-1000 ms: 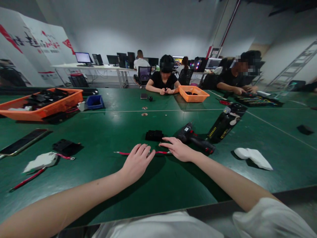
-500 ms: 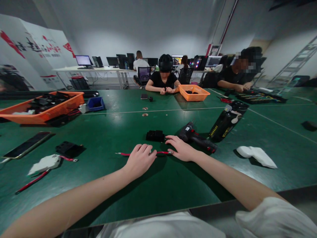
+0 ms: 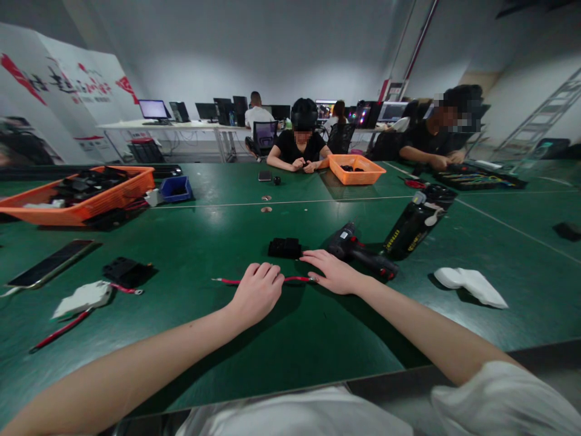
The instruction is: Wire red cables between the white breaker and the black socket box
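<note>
A smooth, faintly glossy green worktop [image 3: 318, 345] spreads beneath everything. At its left, a shallow orange plastic basket [image 3: 127, 195] with slotted walls holds a jumble of black pieces. To the right, a shiny black cylindrical bottle [image 3: 415, 224] with yellow lettering is close to a matte black power drill [image 3: 361, 253] with red accents.

The two hands are apart. The left hand [image 3: 256, 293] curls over the middle of a thin red sheathed cable [image 3: 297, 279] lying crosswise at the near centre; its palm hides whatever is beneath, so I cannot tell whether it is clamped on anything. The right hand [image 3: 333, 272] has its fingers stretched out and spread, thumb at the cable's right end.

A smooth white angular object [image 3: 472, 286] lies well apart to the right. Just beyond the fingers sits a stepped black block [image 3: 284, 247]. Smallest is the cable's flattened metal left tip [image 3: 216, 280].
</note>
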The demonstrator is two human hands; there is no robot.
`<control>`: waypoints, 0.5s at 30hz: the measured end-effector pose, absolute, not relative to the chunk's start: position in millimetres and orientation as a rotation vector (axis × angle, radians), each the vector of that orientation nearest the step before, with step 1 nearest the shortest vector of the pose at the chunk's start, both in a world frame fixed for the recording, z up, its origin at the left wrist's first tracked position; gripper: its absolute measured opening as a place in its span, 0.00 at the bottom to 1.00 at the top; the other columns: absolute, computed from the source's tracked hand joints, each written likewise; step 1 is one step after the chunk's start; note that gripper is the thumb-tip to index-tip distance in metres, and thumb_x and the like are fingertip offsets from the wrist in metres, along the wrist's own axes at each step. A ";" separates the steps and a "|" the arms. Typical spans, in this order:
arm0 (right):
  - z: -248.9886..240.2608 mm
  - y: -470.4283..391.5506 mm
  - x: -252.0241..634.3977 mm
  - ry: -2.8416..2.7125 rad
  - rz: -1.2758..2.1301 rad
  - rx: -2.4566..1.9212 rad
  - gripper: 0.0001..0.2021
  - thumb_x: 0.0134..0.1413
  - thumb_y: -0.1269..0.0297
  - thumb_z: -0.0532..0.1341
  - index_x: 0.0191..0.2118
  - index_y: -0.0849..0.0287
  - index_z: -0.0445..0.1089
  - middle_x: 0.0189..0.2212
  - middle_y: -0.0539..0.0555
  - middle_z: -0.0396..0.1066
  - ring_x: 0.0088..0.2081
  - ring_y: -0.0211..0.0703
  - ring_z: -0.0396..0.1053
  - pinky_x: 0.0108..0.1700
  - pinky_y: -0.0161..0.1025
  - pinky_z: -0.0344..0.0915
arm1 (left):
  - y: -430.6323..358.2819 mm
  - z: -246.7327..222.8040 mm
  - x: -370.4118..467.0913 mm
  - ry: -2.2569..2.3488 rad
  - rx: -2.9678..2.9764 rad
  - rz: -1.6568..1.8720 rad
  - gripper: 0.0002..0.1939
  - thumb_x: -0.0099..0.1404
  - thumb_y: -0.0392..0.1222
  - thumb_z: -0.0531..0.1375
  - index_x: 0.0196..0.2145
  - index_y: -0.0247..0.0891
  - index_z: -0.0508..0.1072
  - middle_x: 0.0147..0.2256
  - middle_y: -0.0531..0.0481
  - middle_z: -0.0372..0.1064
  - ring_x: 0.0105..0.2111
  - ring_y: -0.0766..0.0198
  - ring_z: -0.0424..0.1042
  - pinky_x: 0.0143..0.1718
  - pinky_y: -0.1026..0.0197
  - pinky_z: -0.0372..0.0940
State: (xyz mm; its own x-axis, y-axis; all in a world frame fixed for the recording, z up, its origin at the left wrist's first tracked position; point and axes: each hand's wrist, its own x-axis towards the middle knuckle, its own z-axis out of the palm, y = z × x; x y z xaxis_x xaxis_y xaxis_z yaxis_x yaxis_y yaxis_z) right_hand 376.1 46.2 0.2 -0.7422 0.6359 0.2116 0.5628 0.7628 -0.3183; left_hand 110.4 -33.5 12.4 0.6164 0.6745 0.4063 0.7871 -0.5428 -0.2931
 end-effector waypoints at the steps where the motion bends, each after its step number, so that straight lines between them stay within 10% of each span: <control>1: 0.1 46.5 376.7 -2.655 0.339 -0.940 0.23 0.67 0.61 0.57 0.65 0.55 0.61 0.66 0.61 0.60 0.65 0.55 0.58 0.65 0.58 0.59 | -33.5 12.2 110.4 -1.161 -2.394 -0.336 0.09 0.71 0.37 0.54 0.41 0.37 0.74 0.44 0.44 0.72 0.44 0.54 0.68 0.44 0.50 0.59; 15: -1.6 58.9 386.2 -2.588 0.346 -0.879 0.17 0.65 0.61 0.59 0.58 0.55 0.69 0.59 0.61 0.67 0.60 0.52 0.65 0.63 0.55 0.64 | -33.3 11.0 107.9 -1.191 -2.396 -0.325 0.08 0.71 0.37 0.54 0.41 0.36 0.74 0.42 0.45 0.73 0.44 0.55 0.68 0.44 0.50 0.58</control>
